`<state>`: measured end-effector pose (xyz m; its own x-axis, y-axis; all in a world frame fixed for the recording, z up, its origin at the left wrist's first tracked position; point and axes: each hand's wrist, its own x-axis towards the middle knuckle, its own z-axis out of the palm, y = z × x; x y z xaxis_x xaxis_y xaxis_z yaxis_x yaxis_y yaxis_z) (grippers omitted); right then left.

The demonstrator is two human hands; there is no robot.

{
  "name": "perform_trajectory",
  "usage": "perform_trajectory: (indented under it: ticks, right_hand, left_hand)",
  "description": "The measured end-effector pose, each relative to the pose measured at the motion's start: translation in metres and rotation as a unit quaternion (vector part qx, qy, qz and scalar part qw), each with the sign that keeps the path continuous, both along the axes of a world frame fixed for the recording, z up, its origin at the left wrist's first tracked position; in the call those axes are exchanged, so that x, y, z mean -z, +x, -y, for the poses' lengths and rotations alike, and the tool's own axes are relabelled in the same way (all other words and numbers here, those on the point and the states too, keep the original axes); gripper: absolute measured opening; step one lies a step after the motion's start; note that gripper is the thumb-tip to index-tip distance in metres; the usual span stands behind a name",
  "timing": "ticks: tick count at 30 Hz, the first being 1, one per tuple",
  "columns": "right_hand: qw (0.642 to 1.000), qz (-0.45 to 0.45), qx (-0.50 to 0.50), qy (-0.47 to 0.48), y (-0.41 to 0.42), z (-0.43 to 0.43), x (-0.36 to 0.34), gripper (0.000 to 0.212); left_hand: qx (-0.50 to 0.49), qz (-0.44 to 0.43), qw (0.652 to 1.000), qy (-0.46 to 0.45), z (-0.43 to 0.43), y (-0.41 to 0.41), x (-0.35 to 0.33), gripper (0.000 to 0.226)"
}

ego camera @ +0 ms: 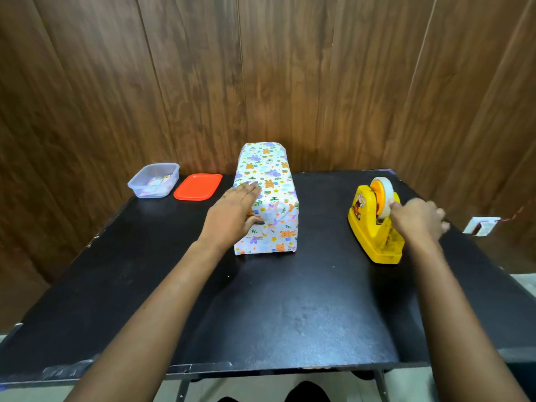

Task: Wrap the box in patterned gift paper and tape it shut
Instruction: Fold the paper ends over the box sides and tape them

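1. Gift paper [268, 172] covering the box [272, 227]: printed, smooth, faint sheen, creased at the folded near end.
2. Table [261, 309]: black board top, matt, scuffed grey toward the near side, chipped along the front edge.
3. Tape dispenser [367, 230]: yellow moulded plastic, glossy, grimy at the near end.
4. Tape roll [385, 195]: pale shiny film on an orange plastic hub.
5. Container [139, 185]: clear plastic, slightly cloudy.
6. Lid [198, 187]: orange-red plastic, smooth.
7. Wall [290, 68]: dark wood-grain panels, low sheen.

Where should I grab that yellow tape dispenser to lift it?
Probably the yellow tape dispenser by its narrow body below the tape roll, coming from above and pinching both flat sides. The roll stands upright and would likely spin under a grip; the wide base sits flat on the table.
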<state>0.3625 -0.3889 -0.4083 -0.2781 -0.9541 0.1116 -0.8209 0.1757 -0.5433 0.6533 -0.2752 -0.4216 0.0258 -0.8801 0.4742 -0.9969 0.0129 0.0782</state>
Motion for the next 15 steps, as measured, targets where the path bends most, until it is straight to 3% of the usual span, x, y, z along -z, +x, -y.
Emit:
perform_trajectory:
  ticks: [2,4,6,11,15]
  right_hand:
    - [0.990,0.112,-0.019,0.085,-0.010,0.003,-0.001,0.049]
    - [0.967,0.232,-0.049,0.089,-0.012,0.003,-0.005,0.038]
    - [0.960,0.267,-0.045,0.067,-0.013,0.004,-0.007,0.016]
    - [0.927,0.373,-0.027,0.031,-0.014,0.005,-0.024,0.006]
    - [0.916,0.393,-0.061,0.049,-0.023,-0.004,-0.005,0.015]
  left_hand:
    - [0.000,-0.004,1.000,-0.002,0.001,-0.001,0.001,0.070]
    - [0.000,-0.009,1.000,-0.003,0.001,-0.001,0.001,0.070]
    - [0.001,-0.012,1.000,-0.003,0.001,-0.002,0.001,0.070]
    - [0.001,-0.005,1.000,-0.001,0.001,-0.002,0.001,0.070]
    - [0.003,-0.004,1.000,-0.002,0.002,-0.001,0.000,0.070]
